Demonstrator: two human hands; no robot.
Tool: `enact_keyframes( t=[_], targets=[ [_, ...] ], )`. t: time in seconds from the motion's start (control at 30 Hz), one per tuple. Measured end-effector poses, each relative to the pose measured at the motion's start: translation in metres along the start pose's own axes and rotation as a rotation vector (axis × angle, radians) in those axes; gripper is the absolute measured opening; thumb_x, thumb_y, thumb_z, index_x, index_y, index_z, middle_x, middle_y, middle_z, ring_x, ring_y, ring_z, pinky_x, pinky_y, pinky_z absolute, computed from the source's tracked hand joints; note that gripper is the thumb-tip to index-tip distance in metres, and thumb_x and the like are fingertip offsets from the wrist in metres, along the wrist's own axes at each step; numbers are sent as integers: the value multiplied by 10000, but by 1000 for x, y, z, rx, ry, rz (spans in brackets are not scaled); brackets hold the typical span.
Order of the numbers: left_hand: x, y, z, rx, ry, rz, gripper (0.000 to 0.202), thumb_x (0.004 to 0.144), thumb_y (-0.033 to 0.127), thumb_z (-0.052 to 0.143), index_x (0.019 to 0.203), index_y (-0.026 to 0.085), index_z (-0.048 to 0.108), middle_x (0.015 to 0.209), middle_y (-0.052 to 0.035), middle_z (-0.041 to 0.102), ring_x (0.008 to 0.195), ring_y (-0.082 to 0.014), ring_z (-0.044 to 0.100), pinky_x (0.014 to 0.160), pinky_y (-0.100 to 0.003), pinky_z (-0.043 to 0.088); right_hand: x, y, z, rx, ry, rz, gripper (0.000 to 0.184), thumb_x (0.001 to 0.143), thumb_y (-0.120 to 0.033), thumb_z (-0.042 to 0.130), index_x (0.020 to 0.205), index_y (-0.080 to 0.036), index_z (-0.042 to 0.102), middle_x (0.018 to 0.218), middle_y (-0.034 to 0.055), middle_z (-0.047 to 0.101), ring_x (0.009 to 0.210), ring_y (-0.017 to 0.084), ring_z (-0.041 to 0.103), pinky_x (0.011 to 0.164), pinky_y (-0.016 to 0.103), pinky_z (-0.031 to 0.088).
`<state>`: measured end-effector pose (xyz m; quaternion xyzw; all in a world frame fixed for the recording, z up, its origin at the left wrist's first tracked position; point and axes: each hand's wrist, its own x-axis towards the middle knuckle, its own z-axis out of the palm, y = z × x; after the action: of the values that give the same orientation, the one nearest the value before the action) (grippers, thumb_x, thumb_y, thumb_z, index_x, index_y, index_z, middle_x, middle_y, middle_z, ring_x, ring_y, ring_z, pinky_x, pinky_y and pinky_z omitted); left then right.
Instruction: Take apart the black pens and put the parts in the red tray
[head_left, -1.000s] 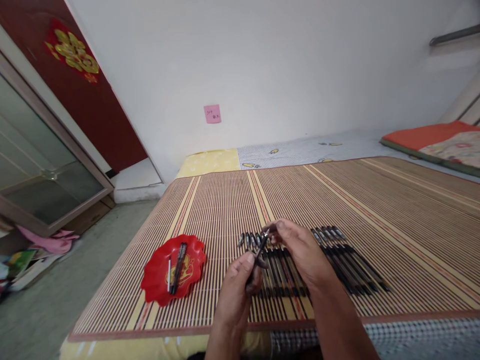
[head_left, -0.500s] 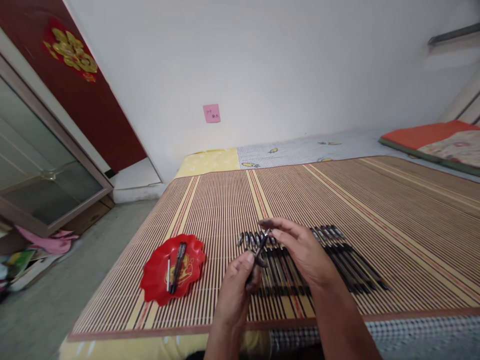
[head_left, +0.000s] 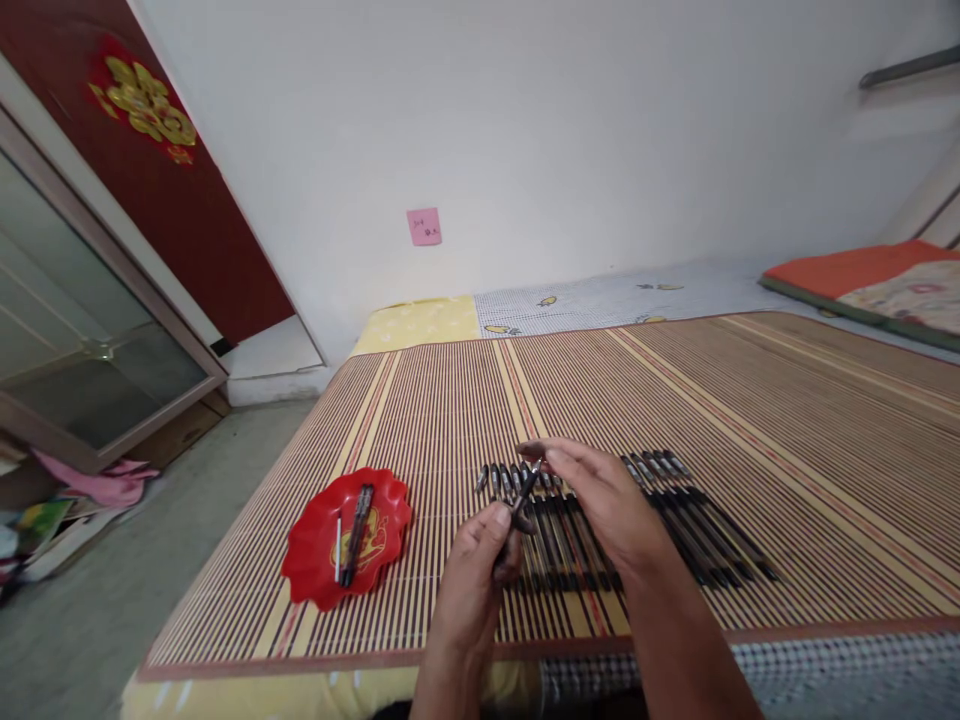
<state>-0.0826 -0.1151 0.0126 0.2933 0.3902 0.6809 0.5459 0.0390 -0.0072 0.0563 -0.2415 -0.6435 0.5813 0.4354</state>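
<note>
Change: right hand [head_left: 609, 503] has uncurled since a second ago, its fingers now stretched forward; left hand unchanged.
Left hand [head_left: 478, 562]: palm down, forearm rising from the bed's near edge; thumb and fingers closed round the lower end of the pen.
Pen [head_left: 521, 497]: dark, held above the mat, tilted up and away to the right.
Right hand: wrist raised, thumb and forefinger pinching the pen's upper tip.
Pen row [head_left: 701, 530]: dark pens lying side by side on the mat, under both hands.
Red tray [head_left: 315, 560]: left of the hands, holding two pens.
Mat [head_left: 787, 400]: striped bamboo, covering the bed.
Pink note [head_left: 424, 227]: on the far wall.
</note>
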Motion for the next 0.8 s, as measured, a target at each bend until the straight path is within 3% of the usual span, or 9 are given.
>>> enact_keyframes(
  t=[0.1, 0.23, 0.37, 0.5, 0.63, 0.8],
  targets=[
    [0, 0, 0, 4, -1, 4, 326, 920, 426, 598, 744, 163, 516, 497, 89, 325, 468, -63, 188, 488, -243, 154, 0, -3, 1, -19, -32, -26, 195, 865, -367, 665, 976, -234, 755, 1043, 52, 744, 1017, 202, 668, 968, 366, 494],
    [-1, 0, 0, -2, 6, 3, 336, 899, 432, 626, 734, 171, 493, 503, 91, 323, 470, -64, 185, 485, -243, 152, 0, -3, 3, -25, 33, 1, 192, 823, -397, 705, 823, -206, 725, 943, 47, 735, 897, 196, 671, 852, 337, 531],
    [-1, 1, 1, 6, -3, 1, 328, 905, 438, 615, 759, 164, 512, 501, 92, 325, 473, -67, 181, 481, -239, 150, 1, 0, 2, -41, 30, 29, 297, 897, -472, 610, 936, -205, 734, 918, 50, 727, 878, 193, 654, 848, 341, 519],
    [-1, 3, 2, -7, 3, 11, 350, 901, 434, 623, 720, 173, 476, 504, 92, 320, 478, -66, 178, 483, -233, 156, 1, 1, 0, -26, -51, -2, 239, 902, -408, 620, 1000, -227, 742, 978, 45, 729, 950, 191, 649, 917, 345, 495],
    [-1, 3, 2, 2, 12, 14, 361, 878, 456, 648, 726, 171, 488, 508, 94, 318, 477, -63, 175, 478, -229, 153, 1, 2, 1, 4, -54, 5, 167, 860, -378, 670, 887, -225, 732, 924, 27, 713, 898, 175, 646, 855, 315, 502],
    [0, 1, 1, 20, 33, 12, 327, 854, 436, 681, 762, 158, 534, 547, 86, 340, 494, -62, 192, 480, -223, 159, 2, 3, 5, 15, 17, 50, 217, 803, -411, 706, 755, -200, 686, 779, 6, 658, 753, 152, 593, 728, 283, 485]
  ],
)
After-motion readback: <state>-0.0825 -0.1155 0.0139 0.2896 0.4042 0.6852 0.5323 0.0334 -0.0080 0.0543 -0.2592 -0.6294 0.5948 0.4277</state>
